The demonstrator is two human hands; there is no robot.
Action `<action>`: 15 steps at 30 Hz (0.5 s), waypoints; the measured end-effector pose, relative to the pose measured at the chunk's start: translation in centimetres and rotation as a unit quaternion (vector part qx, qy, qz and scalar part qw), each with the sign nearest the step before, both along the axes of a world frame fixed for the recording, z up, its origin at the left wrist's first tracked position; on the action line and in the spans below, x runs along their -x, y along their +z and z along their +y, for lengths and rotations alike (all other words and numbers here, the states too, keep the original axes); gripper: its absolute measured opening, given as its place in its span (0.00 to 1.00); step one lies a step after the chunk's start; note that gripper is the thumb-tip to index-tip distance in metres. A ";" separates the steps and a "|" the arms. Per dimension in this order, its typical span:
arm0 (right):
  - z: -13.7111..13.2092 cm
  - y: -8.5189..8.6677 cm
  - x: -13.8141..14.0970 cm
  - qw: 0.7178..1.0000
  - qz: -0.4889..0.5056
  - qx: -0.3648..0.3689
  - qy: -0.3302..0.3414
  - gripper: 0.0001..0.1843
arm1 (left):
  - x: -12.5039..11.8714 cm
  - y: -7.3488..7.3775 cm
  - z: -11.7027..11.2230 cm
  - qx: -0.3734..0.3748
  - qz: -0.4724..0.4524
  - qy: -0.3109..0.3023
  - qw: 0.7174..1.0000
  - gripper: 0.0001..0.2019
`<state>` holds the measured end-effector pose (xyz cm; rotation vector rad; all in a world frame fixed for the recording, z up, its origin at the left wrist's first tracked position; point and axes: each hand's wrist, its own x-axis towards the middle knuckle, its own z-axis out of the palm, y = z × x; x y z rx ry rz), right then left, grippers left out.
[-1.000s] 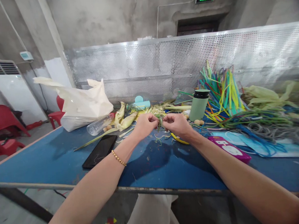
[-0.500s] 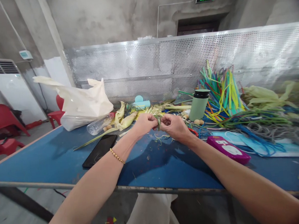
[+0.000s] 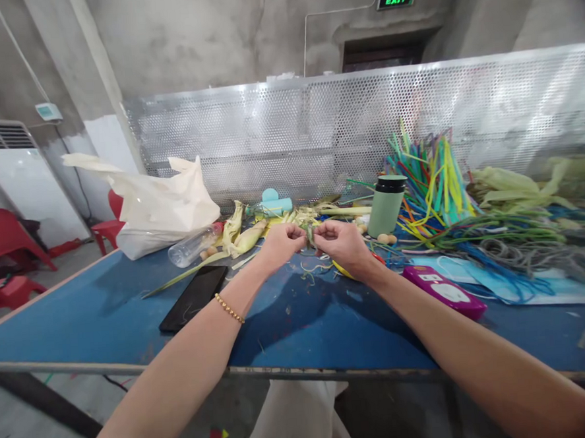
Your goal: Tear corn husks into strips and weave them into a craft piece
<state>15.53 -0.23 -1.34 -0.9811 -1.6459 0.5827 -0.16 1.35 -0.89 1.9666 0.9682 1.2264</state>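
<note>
My left hand [image 3: 281,243] and my right hand [image 3: 340,242] meet over the middle of the blue table [image 3: 104,310]. Both are closed in a pinch on a small green plant strip [image 3: 312,234] held between them, just above the tabletop. A gold bead bracelet [image 3: 229,308] sits on my left wrist. Loose green and pale scraps [image 3: 311,271] lie on the table under the hands. Corn husks and leaves [image 3: 246,234] are piled just behind my left hand.
A black phone [image 3: 194,298] lies at the left, a clear bottle [image 3: 193,245] and white bag [image 3: 160,204] behind it. A green flask [image 3: 389,205], coloured strips [image 3: 433,180], a magenta case [image 3: 445,291] and tangled cords [image 3: 512,248] fill the right side. A perforated metal screen [image 3: 317,131] backs the table.
Both hands stayed together on the green strip; the right hand moved in closer to the left, then shifted slightly. The view drifted a little.
</note>
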 end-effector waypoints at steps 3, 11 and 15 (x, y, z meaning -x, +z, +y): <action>0.1 0.1 0.0 1.000 0.000 -0.006 0.007 0.06 | 0.0 0.0 0.1 -0.037 0.016 0.012 0.999 0.04; 0.0 0.1 -0.3 0.990 -0.117 -0.063 -0.041 0.04 | 0.0 0.4 -0.4 -0.103 0.090 0.041 0.990 0.04; -0.1 -0.2 0.1 0.981 -0.144 -0.090 -0.090 0.03 | 0.0 0.8 -0.9 -0.089 0.103 0.051 0.989 0.04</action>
